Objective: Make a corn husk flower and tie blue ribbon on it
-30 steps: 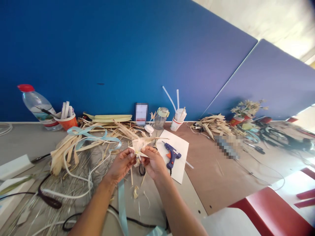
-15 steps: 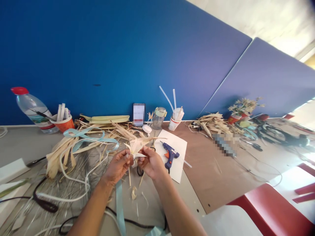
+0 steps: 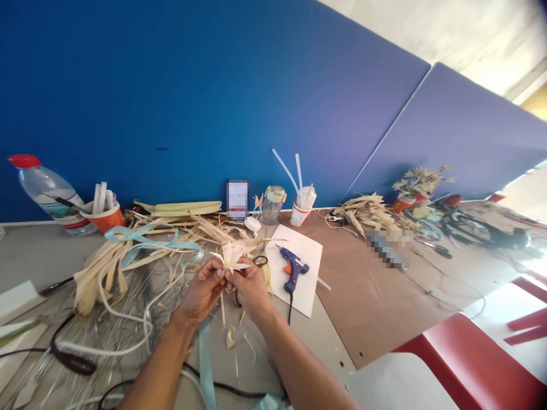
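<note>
A pale corn-husk flower (image 3: 232, 254) with pointed petals is held up over the table, its petals spreading above my fingertips. My left hand (image 3: 205, 286) pinches its base from the left, thumb and fingers pressed together. From the other side my right hand (image 3: 250, 285) grips the same base, with the two thumbs almost touching. The fingers hide the lower part of the flower. Just right of my right hand, a blue glue gun (image 3: 293, 269) with an orange trigger lies on a white sheet (image 3: 308, 293). Black-handled scissors (image 3: 259, 261) show partly behind my right hand.
Dried husks (image 3: 100, 267), light-blue ribbon (image 3: 205, 359) and white cord (image 3: 102, 349) clutter the left side. Along the blue partition stand a bottle (image 3: 51, 196), an orange cup (image 3: 106, 217), a phone (image 3: 237, 199), a jar (image 3: 272, 206) and a cup of glue sticks (image 3: 300, 214). A red chair (image 3: 482, 356) is at right.
My right hand has shifted left and closed in on the flower's base, nearer my left hand. More of the scissors shows behind it. The view has moved slightly.
</note>
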{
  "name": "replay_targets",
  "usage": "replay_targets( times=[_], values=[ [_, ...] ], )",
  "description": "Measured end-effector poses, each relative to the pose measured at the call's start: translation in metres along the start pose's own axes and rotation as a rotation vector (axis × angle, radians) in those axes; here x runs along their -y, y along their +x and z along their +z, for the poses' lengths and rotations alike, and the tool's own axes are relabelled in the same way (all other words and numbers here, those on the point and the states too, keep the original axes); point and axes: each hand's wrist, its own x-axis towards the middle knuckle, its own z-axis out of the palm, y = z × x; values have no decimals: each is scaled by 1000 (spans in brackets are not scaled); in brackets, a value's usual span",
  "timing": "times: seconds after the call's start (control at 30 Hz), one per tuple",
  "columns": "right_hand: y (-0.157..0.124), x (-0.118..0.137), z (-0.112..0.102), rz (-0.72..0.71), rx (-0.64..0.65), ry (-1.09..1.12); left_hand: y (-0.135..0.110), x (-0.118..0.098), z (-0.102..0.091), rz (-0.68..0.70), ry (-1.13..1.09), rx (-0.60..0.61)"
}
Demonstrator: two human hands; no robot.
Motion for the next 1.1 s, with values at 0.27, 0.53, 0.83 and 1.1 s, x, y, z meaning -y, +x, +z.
replay_targets(
  times=[0.27,0.53,0.83,1.1],
  values=[
    [3,-4,-4,-9,-16,-88,-1,3,3,41,8,-19],
    [3,2,-5,44,115,172,1,-1,-5,45,-88,-74],
    [4,-3,-7,62,-38,101,2,-2,-4,38,-125,-60],
    [4,-4,-5,-6,-99,-6,2,-2,-1,70,-55,-91]
  ],
)
